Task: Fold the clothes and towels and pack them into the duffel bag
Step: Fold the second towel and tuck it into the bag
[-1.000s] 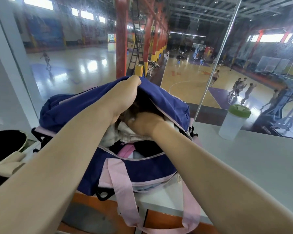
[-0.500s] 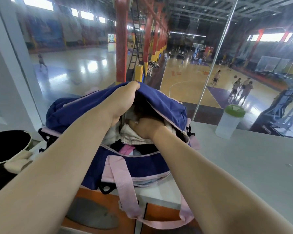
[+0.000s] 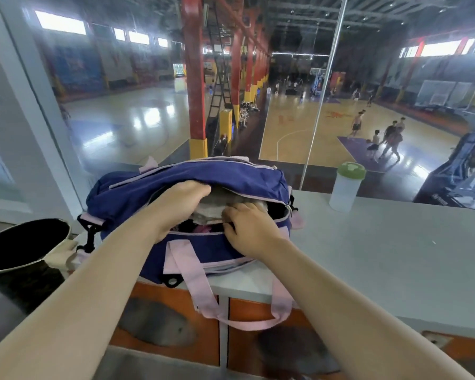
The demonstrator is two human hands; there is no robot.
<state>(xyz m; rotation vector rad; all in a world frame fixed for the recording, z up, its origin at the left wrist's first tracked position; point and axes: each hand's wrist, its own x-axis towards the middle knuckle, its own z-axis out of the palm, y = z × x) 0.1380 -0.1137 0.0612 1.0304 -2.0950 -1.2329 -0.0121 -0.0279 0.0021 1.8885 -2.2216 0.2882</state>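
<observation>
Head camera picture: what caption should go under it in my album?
Both hands, left hand and right hand, push pale towels into the open blue duffel bag.

Navy duffel bag with pink trim is sitting on the grey counter, zip mouth gaping. Left hand is lifting the upper flap; right hand is pressing on pale folded towels inside. Pink strap is hanging over the counter edge at 6 o'clock. Green-lidded bottle is standing at 2 o'clock of the bag, black basket at 9 o'clock.
</observation>
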